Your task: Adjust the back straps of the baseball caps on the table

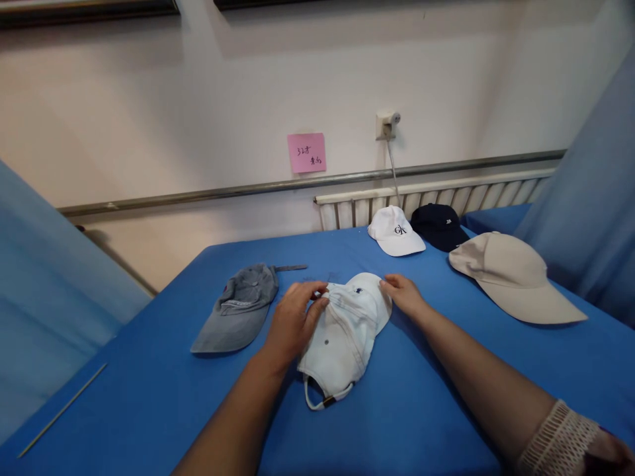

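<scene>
A pale, whitish baseball cap (344, 334) lies on the blue-covered surface (397, 410), its strap and buckle toward me and its brim pointing away. My left hand (294, 318) pinches the cap's left side between thumb and fingers. At the far right, the edge of the brim is held by my right hand (403, 293), whose fingertips are partly hidden. A small dark emblem shows near the brim. To the left of my left hand rests a faded grey cap (241, 307), its loose strap stretched out to the right.
Toward the back right sit a white cap (394, 231) with black letters, a navy cap (436, 226) and a large beige cap (516, 274). A thin stick (62, 410) lies at the left edge. Behind are a radiator (357, 206), a metal rail (223, 193) and blue curtains (44, 297).
</scene>
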Demonstrator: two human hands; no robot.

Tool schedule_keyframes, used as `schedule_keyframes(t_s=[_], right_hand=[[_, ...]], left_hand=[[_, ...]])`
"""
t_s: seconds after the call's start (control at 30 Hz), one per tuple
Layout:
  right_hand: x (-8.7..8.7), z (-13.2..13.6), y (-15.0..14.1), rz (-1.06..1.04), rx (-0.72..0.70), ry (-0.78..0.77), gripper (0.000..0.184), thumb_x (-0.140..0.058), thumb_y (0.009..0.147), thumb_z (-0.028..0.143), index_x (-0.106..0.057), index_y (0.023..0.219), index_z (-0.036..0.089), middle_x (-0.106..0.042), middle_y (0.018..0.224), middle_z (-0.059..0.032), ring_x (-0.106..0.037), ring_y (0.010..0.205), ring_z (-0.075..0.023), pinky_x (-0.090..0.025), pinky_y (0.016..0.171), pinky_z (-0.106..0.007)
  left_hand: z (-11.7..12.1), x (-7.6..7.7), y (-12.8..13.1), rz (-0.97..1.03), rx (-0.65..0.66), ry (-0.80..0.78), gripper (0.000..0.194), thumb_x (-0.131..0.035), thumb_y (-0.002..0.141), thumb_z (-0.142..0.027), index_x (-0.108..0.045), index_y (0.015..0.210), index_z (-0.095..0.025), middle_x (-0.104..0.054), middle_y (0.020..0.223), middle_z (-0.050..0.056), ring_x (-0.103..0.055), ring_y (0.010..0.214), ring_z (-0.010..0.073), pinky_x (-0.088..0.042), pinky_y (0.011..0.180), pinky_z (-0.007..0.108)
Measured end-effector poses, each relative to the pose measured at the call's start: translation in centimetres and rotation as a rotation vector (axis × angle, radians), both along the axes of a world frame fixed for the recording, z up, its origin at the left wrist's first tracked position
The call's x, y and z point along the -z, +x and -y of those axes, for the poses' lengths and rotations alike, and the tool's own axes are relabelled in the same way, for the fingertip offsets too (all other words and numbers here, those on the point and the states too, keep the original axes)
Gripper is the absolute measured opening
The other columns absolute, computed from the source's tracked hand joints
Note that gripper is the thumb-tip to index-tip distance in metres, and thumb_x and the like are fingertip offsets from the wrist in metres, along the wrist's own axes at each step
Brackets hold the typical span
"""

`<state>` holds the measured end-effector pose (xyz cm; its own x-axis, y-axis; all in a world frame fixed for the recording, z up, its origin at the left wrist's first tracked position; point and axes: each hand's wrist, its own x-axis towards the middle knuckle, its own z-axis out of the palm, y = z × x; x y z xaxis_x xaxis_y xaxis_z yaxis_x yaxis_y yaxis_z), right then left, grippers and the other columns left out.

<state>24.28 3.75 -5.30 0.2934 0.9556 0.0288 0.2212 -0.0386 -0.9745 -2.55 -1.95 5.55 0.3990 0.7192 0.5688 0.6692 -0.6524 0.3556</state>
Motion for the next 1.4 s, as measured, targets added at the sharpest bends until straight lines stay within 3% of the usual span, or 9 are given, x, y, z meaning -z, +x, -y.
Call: schedule_keyframes(t_s=[0.13, 0.3, 0.43, 0.57, 0.77, 1.0, 1.13, 1.23, 1.4], right_hand=[[-0.8, 0.6, 0.1, -0.063, -0.097, -0.053, 0.038, -0.065, 0.075, 0.044, -0.069, 0.097, 0.014, -0.073, 0.092, -0.0098, -0.066, 0.081, -0.0215, -0.050, 0.067, -0.031], [-2.2, 1.7, 1.0, -0.211, -0.303, -0.170, 0.037, -0.072, 0.072, 0.048, -0.068, 0.080, 0.012, -0.064, 0.061, -0.0008, -0.050, 0.049, -0.0100, -0.034, 0.045, -0.022], [-3.2, 2.7, 2.2, -0.487, -0.476, -0.284, 0.032, -0.081, 0.067, 0.040, -0.061, 0.073, 0.014, -0.055, 0.055, 0.0050, -0.040, 0.043, -0.0055, -0.028, 0.041, -0.019], [-3.9, 4.5, 3.0, -0.649, -0.481, -0.279, 0.031, -0.084, 0.065, 0.032, -0.058, 0.071, 0.016, -0.054, 0.058, 0.0052, -0.045, 0.047, -0.0061, -0.033, 0.043, -0.018], [-2.9, 8.1, 4.3, -0.780, -0.228, -0.168, 0.027, -0.084, 0.068, 0.034, -0.063, 0.073, 0.016, -0.057, 0.062, 0.0041, -0.048, 0.050, -0.0062, -0.041, 0.043, -0.017], [-0.6, 11.8, 8.0, -0.849, 0.164, 0.109, 0.020, -0.081, 0.069, 0.029, -0.067, 0.077, 0.018, -0.062, 0.069, 0.0028, -0.053, 0.051, -0.0075, -0.042, 0.038, -0.014], [0.8, 13.5, 10.4, -0.874, 0.416, 0.271, 0.015, -0.076, 0.072, 0.024, -0.066, 0.083, 0.021, -0.069, 0.083, 0.0022, -0.062, 0.063, -0.0097, -0.052, 0.050, -0.015], [1.9, 14.1, 11.1, -0.839, 0.491, 0.242, 0.012, -0.072, 0.075, 0.020, -0.067, 0.085, 0.021, -0.071, 0.088, 0.0001, -0.066, 0.071, -0.0121, -0.056, 0.055, -0.017], [2.5, 14.2, 10.7, -0.878, 0.519, 0.101, 0.009, -0.071, 0.073, 0.013, -0.066, 0.077, 0.019, -0.071, 0.079, -0.0005, -0.065, 0.065, -0.0122, -0.060, 0.058, -0.020]], left_hand=[[-0.1, -0.3, -0.2, 0.073, -0.036, -0.020, 0.020, -0.055, 0.091, -0.029, -0.063, 0.107, -0.021, -0.068, 0.097, 0.004, -0.062, 0.088, 0.0183, -0.051, 0.082, 0.034], [-0.3, -0.7, -0.7, 0.132, -0.031, -0.081, 0.020, -0.057, 0.089, -0.033, -0.066, 0.103, -0.022, -0.067, 0.097, 0.005, -0.062, 0.089, 0.0190, -0.051, 0.083, 0.035], [-0.7, -0.7, -1.2, 0.218, -0.050, -0.114, 0.020, -0.059, 0.087, -0.033, -0.067, 0.101, -0.021, -0.069, 0.100, 0.005, -0.063, 0.093, 0.0197, -0.051, 0.087, 0.036], [-0.8, -0.7, -1.4, 0.303, -0.028, -0.156, 0.022, -0.060, 0.087, -0.035, -0.067, 0.102, -0.021, -0.070, 0.101, 0.006, -0.064, 0.098, 0.0209, -0.050, 0.091, 0.038], [-0.6, -0.4, -1.2, 0.447, -0.030, -0.072, 0.032, -0.058, 0.089, -0.032, -0.061, 0.119, -0.022, -0.066, 0.122, 0.008, -0.058, 0.117, 0.0217, -0.042, 0.105, 0.042], [-1.8, 1.5, -1.1, 0.437, -0.071, -0.206, 0.026, -0.056, 0.088, -0.034, -0.067, 0.106, -0.020, -0.071, 0.107, 0.008, -0.064, 0.099, 0.0207, -0.049, 0.092, 0.040], [-2.0, 2.4, -0.5, 0.356, -0.068, -0.279, 0.024, -0.054, 0.087, -0.032, -0.069, 0.102, -0.020, -0.072, 0.103, 0.008, -0.066, 0.094, 0.0209, -0.052, 0.086, 0.039], [-2.2, 3.3, -0.2, 0.295, -0.052, -0.318, 0.023, -0.053, 0.085, -0.030, -0.069, 0.098, -0.020, -0.073, 0.100, 0.008, -0.067, 0.093, 0.0219, -0.052, 0.087, 0.040], [-3.0, 5.2, -0.4, 0.195, -0.018, -0.425, 0.024, -0.053, 0.083, -0.028, -0.069, 0.098, -0.019, -0.073, 0.101, 0.008, -0.067, 0.094, 0.0225, -0.051, 0.087, 0.039]])
